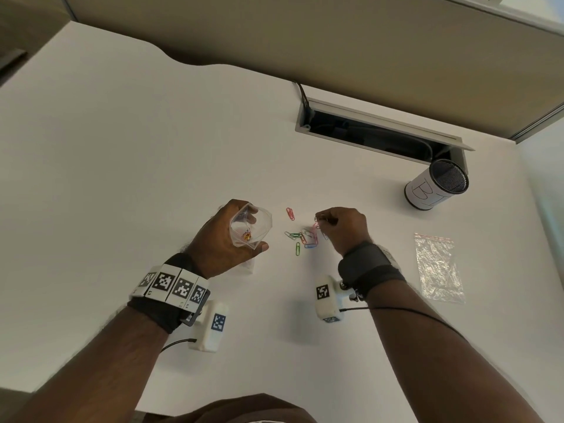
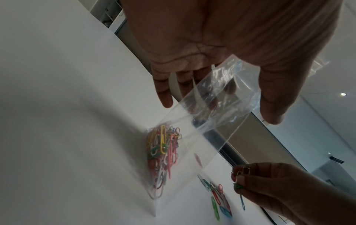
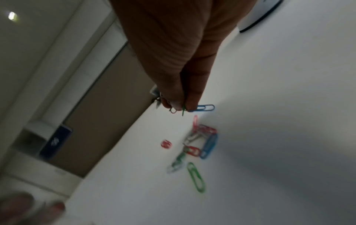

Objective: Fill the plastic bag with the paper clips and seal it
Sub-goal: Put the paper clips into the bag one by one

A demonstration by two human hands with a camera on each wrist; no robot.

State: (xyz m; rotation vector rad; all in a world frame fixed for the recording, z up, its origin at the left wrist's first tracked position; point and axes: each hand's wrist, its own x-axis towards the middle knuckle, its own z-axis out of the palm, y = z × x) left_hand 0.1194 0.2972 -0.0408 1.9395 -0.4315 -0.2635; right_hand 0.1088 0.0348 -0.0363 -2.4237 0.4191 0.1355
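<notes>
The clear plastic bag [image 1: 251,227] sits left of centre in the head view, held up off the white worktop [image 1: 122,178] with its mouth spread open; the left wrist view shows a bunch of coloured paper clips [image 2: 163,153] already gathered in its lower end. The left hand [image 1: 225,239] grips the bag, fingers curled round the far side and thumb along the near edge. Just to the right of the bag, at the middle of the frame, loose paper clips [image 1: 300,236] lie scattered on the worktop between the two hands: red, green, blue and pale ones, a few overlapping. Directly beyond that scatter to the right, the right hand [image 1: 341,227] hovers with fingertips pinched on several picked-up clips [image 3: 202,108], a blue one and a green one sticking out below the fingers. Farther right, near the frame's edge, a second clear bag [image 1: 438,267] lies flat. Above it, at upper right, stands a mesh cup [image 1: 436,186] wrapped in white paper, beside a recessed cable tray [image 1: 381,129].
</notes>
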